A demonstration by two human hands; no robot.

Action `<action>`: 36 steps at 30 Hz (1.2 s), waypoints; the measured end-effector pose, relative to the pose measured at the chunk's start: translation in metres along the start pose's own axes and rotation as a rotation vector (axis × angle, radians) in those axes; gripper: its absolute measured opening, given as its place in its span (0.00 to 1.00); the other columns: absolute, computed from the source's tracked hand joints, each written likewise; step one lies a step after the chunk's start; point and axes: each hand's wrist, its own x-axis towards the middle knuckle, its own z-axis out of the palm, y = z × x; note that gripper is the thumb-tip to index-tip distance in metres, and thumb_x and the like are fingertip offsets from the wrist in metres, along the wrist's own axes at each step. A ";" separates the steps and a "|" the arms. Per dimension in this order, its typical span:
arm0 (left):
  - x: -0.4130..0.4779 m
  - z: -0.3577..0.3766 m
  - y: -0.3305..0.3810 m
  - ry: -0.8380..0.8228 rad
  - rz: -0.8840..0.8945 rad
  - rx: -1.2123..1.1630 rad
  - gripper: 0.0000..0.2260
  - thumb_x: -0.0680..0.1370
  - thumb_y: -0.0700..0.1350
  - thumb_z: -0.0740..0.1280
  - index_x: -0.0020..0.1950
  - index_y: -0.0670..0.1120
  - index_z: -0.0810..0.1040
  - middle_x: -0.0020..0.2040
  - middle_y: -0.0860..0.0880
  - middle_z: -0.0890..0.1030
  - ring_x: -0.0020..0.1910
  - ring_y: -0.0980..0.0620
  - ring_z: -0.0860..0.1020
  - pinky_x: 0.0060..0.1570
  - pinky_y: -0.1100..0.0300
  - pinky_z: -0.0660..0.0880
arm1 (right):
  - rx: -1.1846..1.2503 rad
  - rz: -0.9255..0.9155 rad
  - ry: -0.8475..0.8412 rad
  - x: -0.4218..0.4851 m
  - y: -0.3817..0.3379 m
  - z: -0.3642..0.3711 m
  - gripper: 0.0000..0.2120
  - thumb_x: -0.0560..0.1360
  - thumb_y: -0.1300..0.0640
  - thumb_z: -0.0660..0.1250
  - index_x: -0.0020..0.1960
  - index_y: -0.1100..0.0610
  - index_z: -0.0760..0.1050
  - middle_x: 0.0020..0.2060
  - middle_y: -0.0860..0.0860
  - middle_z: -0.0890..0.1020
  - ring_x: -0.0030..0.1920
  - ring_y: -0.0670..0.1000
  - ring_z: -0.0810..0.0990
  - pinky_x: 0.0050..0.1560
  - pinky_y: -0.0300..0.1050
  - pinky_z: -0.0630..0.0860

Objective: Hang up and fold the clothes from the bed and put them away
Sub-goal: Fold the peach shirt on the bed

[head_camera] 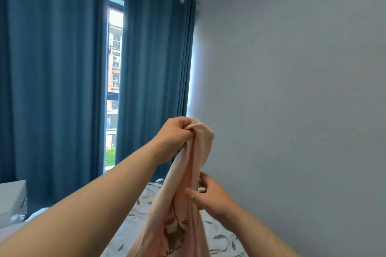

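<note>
— Looking left first: curtains [52, 69], a slit of window [114, 58] between them. Where's the garment?
— Mid-frame, lifted off the bed [140, 202]. My left hand [179, 135] is raised and clenched round the top edge of the garment [199, 152], which hangs down past the bottom of my view.
— And the right?
— My right hand [208, 196] is lower, just right of the cloth, thumb and fingers pinching a fold.
— Shirt or trousers?
— I can't tell, it's too bunched. There's a dark print [174, 233] low down.
— So what's the step?
— I judge I'm hunting for its edges to open it out. I'd hold the top grip firm and slide the right hand along the fold to a corner rather than tug. Then I'd spread both hands so it hangs flat. The cloth looks slippery, and a loose pinch could let it slump onto the bed.
</note>
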 end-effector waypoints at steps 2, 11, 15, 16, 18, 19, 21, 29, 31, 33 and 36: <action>-0.004 0.000 0.006 -0.022 -0.004 0.014 0.16 0.73 0.29 0.57 0.45 0.41 0.83 0.34 0.50 0.80 0.32 0.57 0.76 0.31 0.64 0.72 | 0.062 -0.007 0.053 0.002 -0.001 0.021 0.15 0.66 0.47 0.70 0.51 0.51 0.82 0.41 0.45 0.86 0.38 0.42 0.83 0.34 0.32 0.73; -0.061 -0.045 -0.036 0.126 -0.170 -0.175 0.10 0.73 0.49 0.67 0.42 0.43 0.72 0.40 0.45 0.71 0.42 0.44 0.70 0.47 0.55 0.77 | 0.669 0.016 0.046 0.024 -0.034 0.035 0.15 0.82 0.54 0.63 0.66 0.59 0.75 0.57 0.60 0.84 0.58 0.60 0.83 0.64 0.61 0.76; -0.137 -0.036 -0.098 0.287 -0.330 -0.151 0.18 0.75 0.55 0.67 0.59 0.46 0.81 0.56 0.50 0.84 0.52 0.52 0.82 0.58 0.48 0.77 | 0.748 0.004 0.074 0.036 -0.052 0.036 0.17 0.83 0.54 0.61 0.69 0.61 0.71 0.57 0.60 0.83 0.58 0.58 0.83 0.58 0.56 0.80; -0.157 -0.031 -0.107 0.269 -0.283 -0.021 0.22 0.71 0.59 0.69 0.61 0.49 0.79 0.58 0.55 0.84 0.54 0.57 0.81 0.60 0.50 0.77 | 0.737 0.007 0.075 0.039 -0.055 0.037 0.17 0.83 0.54 0.62 0.69 0.60 0.71 0.57 0.60 0.83 0.57 0.57 0.83 0.56 0.54 0.80; -0.176 -0.024 -0.131 0.196 -0.241 0.256 0.27 0.69 0.54 0.76 0.66 0.50 0.75 0.66 0.59 0.77 0.63 0.57 0.78 0.64 0.60 0.73 | 0.708 0.026 0.074 0.042 -0.060 0.041 0.17 0.83 0.54 0.62 0.70 0.58 0.70 0.60 0.59 0.82 0.59 0.56 0.83 0.57 0.54 0.80; -0.180 -0.020 -0.142 0.106 -0.260 0.271 0.26 0.72 0.45 0.76 0.68 0.45 0.73 0.69 0.54 0.72 0.68 0.50 0.74 0.67 0.61 0.68 | 0.694 0.042 0.071 0.043 -0.062 0.043 0.17 0.83 0.54 0.62 0.70 0.57 0.70 0.60 0.58 0.82 0.59 0.56 0.82 0.58 0.54 0.79; -0.200 -0.005 -0.159 -0.055 -0.376 0.069 0.18 0.77 0.30 0.68 0.67 0.35 0.73 0.71 0.37 0.70 0.74 0.38 0.66 0.69 0.60 0.65 | 0.649 0.066 0.054 0.045 -0.064 0.047 0.15 0.83 0.54 0.63 0.69 0.56 0.72 0.60 0.58 0.83 0.60 0.56 0.82 0.61 0.55 0.79; -0.154 -0.058 -0.109 0.538 -0.211 -0.051 0.06 0.74 0.42 0.68 0.41 0.46 0.84 0.42 0.49 0.85 0.45 0.51 0.81 0.39 0.64 0.74 | -0.003 0.038 0.196 0.040 -0.058 0.020 0.07 0.79 0.55 0.66 0.56 0.52 0.78 0.51 0.52 0.83 0.49 0.53 0.83 0.46 0.50 0.81; -0.134 -0.078 -0.085 0.435 -0.169 -0.120 0.09 0.72 0.48 0.67 0.42 0.45 0.84 0.42 0.49 0.85 0.42 0.50 0.81 0.42 0.58 0.76 | -0.184 0.077 0.201 0.033 -0.049 0.007 0.05 0.74 0.58 0.65 0.40 0.56 0.76 0.35 0.51 0.78 0.31 0.52 0.77 0.29 0.43 0.72; -0.116 -0.092 -0.067 0.341 -0.129 -0.155 0.09 0.71 0.45 0.64 0.42 0.43 0.82 0.40 0.47 0.83 0.39 0.50 0.79 0.39 0.56 0.76 | -0.342 0.193 0.159 0.026 -0.042 -0.002 0.10 0.70 0.53 0.66 0.32 0.56 0.72 0.24 0.49 0.72 0.23 0.49 0.70 0.26 0.38 0.67; -0.100 -0.099 -0.051 0.128 -0.111 -0.101 0.11 0.69 0.43 0.61 0.45 0.41 0.81 0.39 0.46 0.82 0.38 0.51 0.78 0.35 0.63 0.75 | -0.847 0.331 0.158 0.021 -0.037 -0.002 0.10 0.68 0.49 0.65 0.33 0.55 0.72 0.23 0.47 0.72 0.25 0.50 0.70 0.27 0.37 0.64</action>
